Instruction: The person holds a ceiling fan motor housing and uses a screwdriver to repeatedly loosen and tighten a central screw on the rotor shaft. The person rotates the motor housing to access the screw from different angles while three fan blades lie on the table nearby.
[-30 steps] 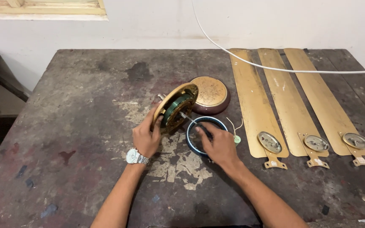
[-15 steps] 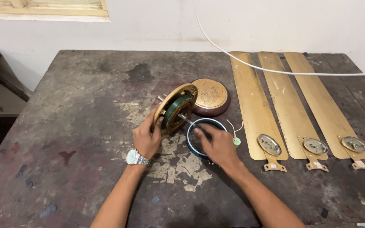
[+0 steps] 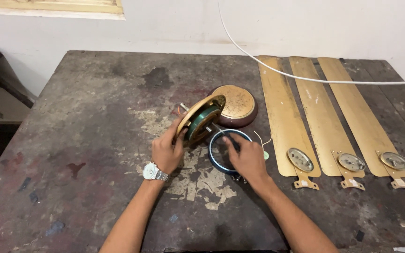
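Your left hand (image 3: 166,149) grips the tilted motor disc (image 3: 198,119); right hand (image 3: 245,157) fingertips press the blue ring (image 3: 215,157) beside it. Mid-disassembly imo; next needs steady hold.

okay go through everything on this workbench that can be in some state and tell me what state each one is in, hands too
Left hand: gripping the motor disc's edge.
Motor disc: tilted on edge, green winding showing.
Right hand: resting on the ring, fingers inside it.
Blue-rimmed ring: flat on the table.
Domed cover: separate, lying behind the disc.
Three fan blades: detached, side by side, brackets toward the person.
White cable: hanging across the blades.
Table: worn, stained.
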